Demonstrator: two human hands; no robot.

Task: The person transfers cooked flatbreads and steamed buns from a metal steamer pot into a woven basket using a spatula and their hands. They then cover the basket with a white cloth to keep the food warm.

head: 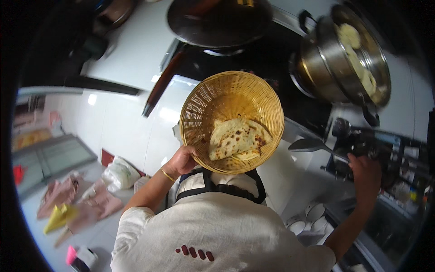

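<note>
My left hand [183, 161] grips the near left rim of a round woven basket [234, 81], held in front of my body. Inside it lies a folded, brown-spotted flatbread [238, 137], with another piece showing beneath its edge. Out to the right, my right hand [363, 170] is closed around the handle of a dark turner or ladle [307, 145], whose head points toward the basket. Blur hides part of my fingers.
A dark pan [219, 25] with a wooden handle [163, 83] is on the stove [282, 51]. At right stands a steel steamer pot [319, 64] holding pale dough-like food. Bowls [315, 212] sit lower right; plastic bags [120, 173] lie at left.
</note>
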